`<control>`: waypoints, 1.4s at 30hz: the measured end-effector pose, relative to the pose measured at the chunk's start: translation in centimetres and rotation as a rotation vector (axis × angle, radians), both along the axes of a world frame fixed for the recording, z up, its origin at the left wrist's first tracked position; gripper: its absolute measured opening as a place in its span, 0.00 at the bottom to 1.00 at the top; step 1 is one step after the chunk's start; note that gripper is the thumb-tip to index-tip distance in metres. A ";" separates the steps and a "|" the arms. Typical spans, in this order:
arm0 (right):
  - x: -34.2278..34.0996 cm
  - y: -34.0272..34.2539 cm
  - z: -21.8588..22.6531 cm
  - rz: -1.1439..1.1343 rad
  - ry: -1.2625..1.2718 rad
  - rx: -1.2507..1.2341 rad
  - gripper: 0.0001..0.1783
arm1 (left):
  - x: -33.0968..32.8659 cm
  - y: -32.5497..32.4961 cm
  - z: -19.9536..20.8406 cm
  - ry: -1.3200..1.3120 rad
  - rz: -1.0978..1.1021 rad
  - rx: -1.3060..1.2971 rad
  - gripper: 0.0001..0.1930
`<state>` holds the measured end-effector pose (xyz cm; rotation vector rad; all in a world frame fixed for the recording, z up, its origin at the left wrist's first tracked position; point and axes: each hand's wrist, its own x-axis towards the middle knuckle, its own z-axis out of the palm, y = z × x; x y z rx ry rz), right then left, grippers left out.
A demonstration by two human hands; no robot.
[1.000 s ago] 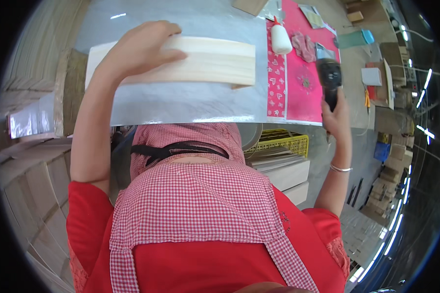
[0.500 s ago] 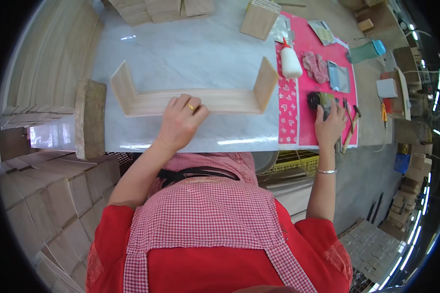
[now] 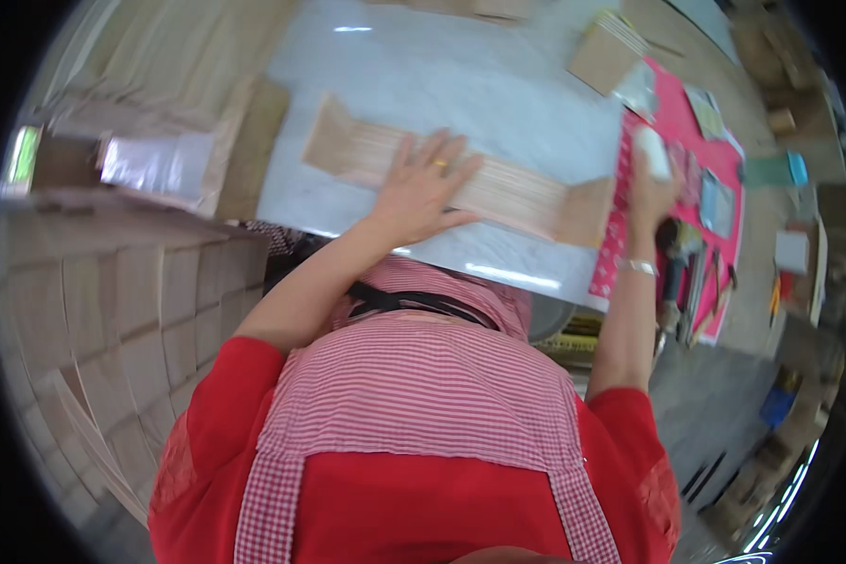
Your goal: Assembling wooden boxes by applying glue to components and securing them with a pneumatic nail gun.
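Observation:
A long pale wooden strip with a short board at each end lies on the grey-white tabletop. My left hand rests flat across its middle, fingers spread, with a yellow ring on one finger. On the right, my right hand is wrapped round a white squeeze bottle over the pink patterned cloth. Motion blurs this hand, and its fingers partly cover the bottle.
Beside the right hand lie a dark tool, a pink rag and a blue-grey tray. A stack of small boards stands at the far right. A thick wooden block edges the table's left, near stacked boards.
My right hand has left the dark tool and moved away from me to the bottle. My left hand has opened from curled to flat. The whole view has turned.

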<state>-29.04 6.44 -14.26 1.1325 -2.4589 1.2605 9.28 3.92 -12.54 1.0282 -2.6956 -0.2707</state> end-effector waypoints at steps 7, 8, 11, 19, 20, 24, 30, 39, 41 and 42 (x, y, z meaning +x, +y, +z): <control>6.8 5.5 11.6 0.202 -0.470 -0.614 0.24 | -1.7 0.1 -0.8 0.104 0.007 0.045 0.38; 8.0 5.8 12.2 0.302 -0.506 -0.595 0.26 | -2.2 0.3 -0.8 0.114 0.021 0.045 0.38; 12.0 5.9 12.4 0.511 -0.578 -0.544 0.29 | -3.1 0.7 -1.0 0.108 0.054 -0.004 0.38; 23.1 4.3 11.2 0.843 -0.500 -0.138 0.35 | -2.3 0.8 -2.3 0.256 0.132 -0.041 0.34; 23.7 4.0 11.2 0.906 -0.452 -0.134 0.35 | -2.2 0.8 -2.3 0.258 0.137 -0.038 0.34; 24.8 3.6 11.6 0.994 -0.391 -0.123 0.36 | -2.2 0.7 -2.1 0.306 0.120 -0.051 0.32; 25.2 3.2 11.8 1.039 -0.265 -0.119 0.35 | -2.0 0.8 -1.7 0.346 0.114 -0.004 0.29; 25.0 1.7 12.2 1.058 -0.105 -0.144 0.36 | -3.2 -0.4 -4.3 0.324 0.025 0.168 0.32; 25.0 1.2 12.2 1.050 -0.089 -0.146 0.37 | -3.2 -0.2 -4.0 0.334 0.044 0.136 0.35; 25.0 0.9 12.3 1.037 -0.083 -0.143 0.36 | -3.2 0.0 -3.9 0.344 0.065 0.105 0.38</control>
